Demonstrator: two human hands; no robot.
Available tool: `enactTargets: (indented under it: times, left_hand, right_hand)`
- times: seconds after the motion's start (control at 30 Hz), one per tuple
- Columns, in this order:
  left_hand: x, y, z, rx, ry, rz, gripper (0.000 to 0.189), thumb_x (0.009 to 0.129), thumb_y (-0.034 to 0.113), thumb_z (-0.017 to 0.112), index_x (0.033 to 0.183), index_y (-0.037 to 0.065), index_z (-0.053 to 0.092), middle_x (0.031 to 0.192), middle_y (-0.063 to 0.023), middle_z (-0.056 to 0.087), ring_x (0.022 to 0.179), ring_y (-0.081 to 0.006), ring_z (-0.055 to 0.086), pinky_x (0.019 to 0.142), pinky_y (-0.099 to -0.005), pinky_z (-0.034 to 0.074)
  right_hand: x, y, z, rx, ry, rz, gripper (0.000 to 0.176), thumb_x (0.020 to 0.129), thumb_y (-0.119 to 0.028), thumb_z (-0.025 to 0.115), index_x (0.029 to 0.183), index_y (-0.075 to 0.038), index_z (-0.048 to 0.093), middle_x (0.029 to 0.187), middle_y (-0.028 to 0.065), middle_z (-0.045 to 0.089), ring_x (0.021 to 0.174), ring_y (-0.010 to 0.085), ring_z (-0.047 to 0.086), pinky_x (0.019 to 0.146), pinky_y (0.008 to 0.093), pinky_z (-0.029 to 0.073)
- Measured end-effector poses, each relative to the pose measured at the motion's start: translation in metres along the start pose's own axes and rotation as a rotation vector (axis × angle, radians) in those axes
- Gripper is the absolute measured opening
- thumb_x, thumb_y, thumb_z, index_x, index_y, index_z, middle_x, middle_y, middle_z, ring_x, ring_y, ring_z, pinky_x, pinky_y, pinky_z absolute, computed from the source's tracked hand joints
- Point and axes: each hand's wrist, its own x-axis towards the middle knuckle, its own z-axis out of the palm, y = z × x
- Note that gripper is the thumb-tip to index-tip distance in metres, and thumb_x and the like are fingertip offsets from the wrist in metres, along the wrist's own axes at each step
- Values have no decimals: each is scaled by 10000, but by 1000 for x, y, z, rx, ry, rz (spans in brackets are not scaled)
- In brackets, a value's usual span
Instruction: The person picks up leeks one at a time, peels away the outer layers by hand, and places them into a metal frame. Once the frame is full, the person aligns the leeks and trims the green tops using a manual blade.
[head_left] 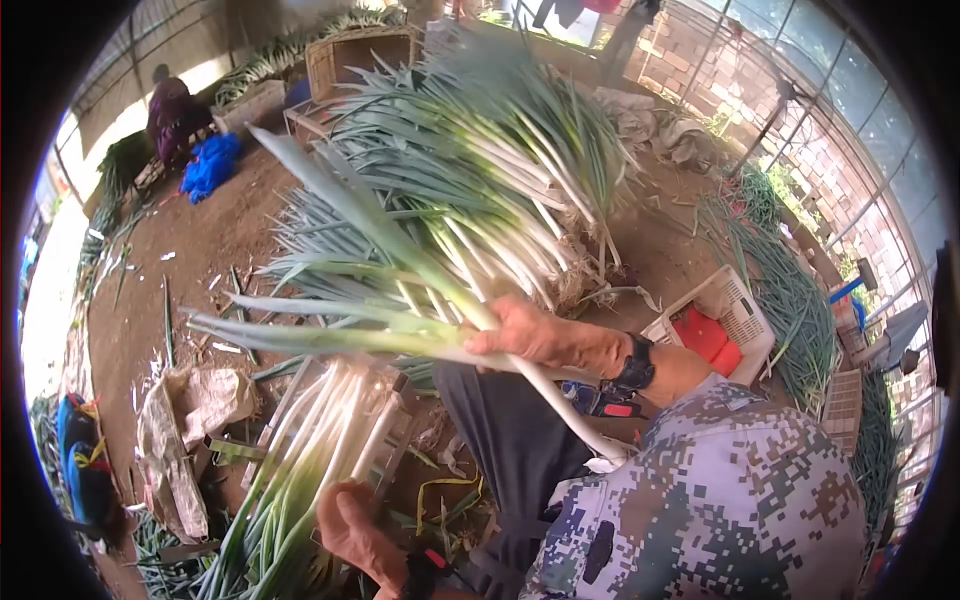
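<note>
My right hand (515, 335) is closed around long green onions (545, 385), their leaves fanning out to the upper left and a white stalk slanting down to the right toward my sleeve. My left hand (358, 530) is lower down, thumb raised and fingers loosely apart, beside the leaves of a stack of green onions (335, 420). Those lie with their clean white ends in a clear-sided crate (392, 440). Past my right hand spreads a large heap of green onions (480, 190) with soil on the roots.
A white plastic crate (755, 310) with a red item (708, 340) stands at the right. More green onions (775, 290) line the right wall. A crumpled sack (180, 440) lies at the left. Another person (172, 115) is at the far left, near a blue bag (212, 165).
</note>
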Motion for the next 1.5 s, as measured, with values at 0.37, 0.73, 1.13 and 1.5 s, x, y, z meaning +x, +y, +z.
enactTargets:
  times: [0.37,0.73,1.13,1.5]
  left_hand:
    - [-17,10,45,-797,-36,-10,324,1017,315,564,1128,11,564,1047,-87,624,902,-213,620,866,-403,518]
    - [-58,29,-100,-1226,287,434,253,1073,249,427,924,54,490,644,16,430,480,-84,407,464,-257,384]
    - [-143,24,-185,-1086,874,566,214,1035,321,511,910,148,502,641,56,391,457,-73,362,417,-248,341]
    - [-187,-1,-166,-982,900,607,178,1000,261,592,1071,126,502,698,7,475,476,-101,480,419,-278,445]
  right_hand:
    - [-50,-8,60,-9,-222,47,320,935,-251,693,1085,24,632,872,49,653,749,108,645,671,256,542]
    - [-16,-28,-3,74,79,-64,234,952,-207,676,1005,12,614,654,2,575,473,76,510,411,209,438]
    - [146,-1,-201,-46,540,-86,304,913,-327,708,1102,-95,658,853,-20,635,697,105,593,579,262,481]
    - [215,-24,64,-378,187,-673,400,950,-330,644,1242,-60,602,1028,41,662,843,151,640,678,293,528]
